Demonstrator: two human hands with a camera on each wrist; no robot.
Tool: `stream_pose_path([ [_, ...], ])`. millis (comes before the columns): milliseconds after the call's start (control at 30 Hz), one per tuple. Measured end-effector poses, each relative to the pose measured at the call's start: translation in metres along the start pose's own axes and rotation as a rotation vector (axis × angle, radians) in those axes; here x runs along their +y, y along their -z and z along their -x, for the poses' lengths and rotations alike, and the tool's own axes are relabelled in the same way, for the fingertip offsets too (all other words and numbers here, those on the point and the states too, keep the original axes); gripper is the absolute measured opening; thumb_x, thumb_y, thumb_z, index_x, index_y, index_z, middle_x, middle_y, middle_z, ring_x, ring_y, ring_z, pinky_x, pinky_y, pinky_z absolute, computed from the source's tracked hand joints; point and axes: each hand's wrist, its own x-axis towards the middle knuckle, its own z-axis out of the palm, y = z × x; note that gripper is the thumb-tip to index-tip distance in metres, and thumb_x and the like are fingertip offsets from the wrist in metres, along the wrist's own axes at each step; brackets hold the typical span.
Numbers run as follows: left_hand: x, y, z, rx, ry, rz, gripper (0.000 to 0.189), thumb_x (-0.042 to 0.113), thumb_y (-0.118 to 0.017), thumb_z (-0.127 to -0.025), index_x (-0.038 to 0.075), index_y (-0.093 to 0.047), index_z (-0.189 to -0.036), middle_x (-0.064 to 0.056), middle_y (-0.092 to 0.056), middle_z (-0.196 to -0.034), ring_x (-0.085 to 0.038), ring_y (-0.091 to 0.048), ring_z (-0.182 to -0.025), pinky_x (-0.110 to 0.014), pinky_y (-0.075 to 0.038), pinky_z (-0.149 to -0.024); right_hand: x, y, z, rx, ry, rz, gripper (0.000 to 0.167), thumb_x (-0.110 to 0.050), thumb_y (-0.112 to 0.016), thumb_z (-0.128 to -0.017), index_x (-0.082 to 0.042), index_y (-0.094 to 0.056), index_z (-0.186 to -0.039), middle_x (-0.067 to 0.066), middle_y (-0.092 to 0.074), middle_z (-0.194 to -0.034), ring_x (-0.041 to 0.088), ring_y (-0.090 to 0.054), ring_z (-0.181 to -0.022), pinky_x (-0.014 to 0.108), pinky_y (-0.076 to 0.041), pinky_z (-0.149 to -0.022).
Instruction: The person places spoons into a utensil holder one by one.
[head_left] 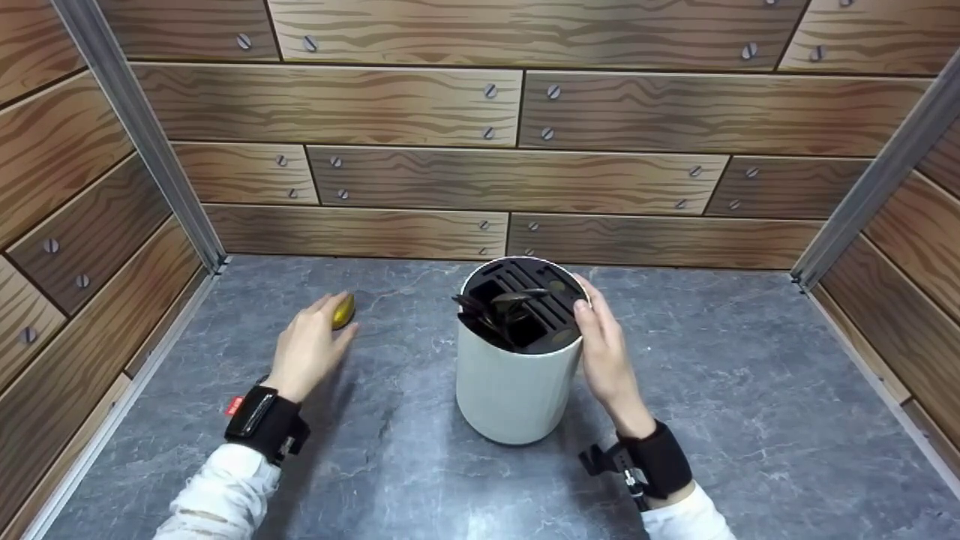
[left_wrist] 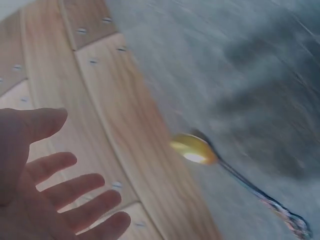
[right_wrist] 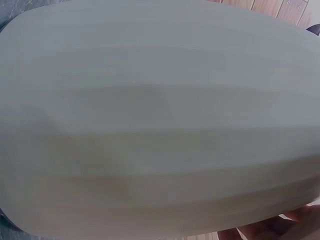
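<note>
A white, ribbed utensil holder (head_left: 517,397) stands upright on the table, topped by a black slotted insert (head_left: 551,300). Several dark utensils (head_left: 491,319) lean out of its large square opening. My right hand (head_left: 607,352) grips the holder's right side, thumb at the rim. In the right wrist view the holder's wall (right_wrist: 160,110) fills nearly everything, with some fingers (right_wrist: 280,227) at the lower right. To the left, my left hand (head_left: 307,345) hovers by a spoon (head_left: 344,311) with a golden bowl. The left wrist view shows the spoon (left_wrist: 195,150) apart from the spread fingers, its ornate handle running off diagonally.
The grey marbled table (head_left: 405,480) is walled in by wood-print panels (head_left: 420,180) at the back and both sides. Metal corner posts (head_left: 142,127) rise at the back left and right. A red tag (head_left: 234,406) shows beside the left wrist strap.
</note>
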Motion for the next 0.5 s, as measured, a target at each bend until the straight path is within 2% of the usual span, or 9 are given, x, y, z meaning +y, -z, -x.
stream_pose_path([
  [33, -0.005, -0.001, 0.000, -0.008, 0.006, -0.019, 0.055, 0.021, -0.071, -0.099, -0.002, -0.057, -0.147, -0.032, -0.059, -0.147, -0.055, -0.060, -0.130, -0.067, -0.053, -0.107, 0.000, 0.000, 0.000, -0.001, 0.003, -0.007, 0.048, -0.015, -0.035, -0.113, 0.003, -0.043, -0.156, 0.023, -0.050, -0.160, 0.000, -0.049, -0.143, 0.008, -0.035, -0.119],
  [100, -0.013, -0.004, 0.000, -0.022, 0.015, -0.054, 0.056, 0.021, -0.071, -0.098, -0.003, -0.056, -0.147, -0.034, -0.058, -0.147, -0.056, -0.060, -0.130, -0.068, -0.054, -0.105, 0.000, 0.000, 0.000, -0.002, 0.007, -0.011, 0.048, -0.015, -0.035, -0.113, 0.004, -0.042, -0.156, 0.023, -0.050, -0.161, 0.002, -0.049, -0.144, 0.008, -0.034, -0.119],
  [267, -0.030, -0.006, 0.001, -0.098, 0.042, -0.141, 0.061, 0.024, -0.070, -0.099, -0.003, -0.051, -0.150, -0.037, -0.052, -0.150, -0.059, -0.054, -0.135, -0.072, -0.053, -0.102, -0.003, 0.001, 0.000, -0.006, 0.005, 0.005, 0.049, -0.017, -0.035, -0.113, 0.002, -0.042, -0.158, 0.023, -0.049, -0.161, 0.033, -0.042, -0.153, 0.007, -0.033, -0.119],
  [500, -0.045, -0.012, -0.006, -0.277, 0.117, -0.249, 0.073, 0.039, -0.062, -0.104, -0.002, -0.038, -0.159, -0.040, -0.035, -0.161, -0.063, -0.034, -0.149, -0.076, -0.044, -0.112, -0.003, 0.000, 0.001, -0.003, 0.001, 0.007, 0.048, -0.017, -0.035, -0.113, 0.002, -0.042, -0.158, 0.022, -0.049, -0.162, 0.034, -0.042, -0.153, 0.007, -0.032, -0.119],
])
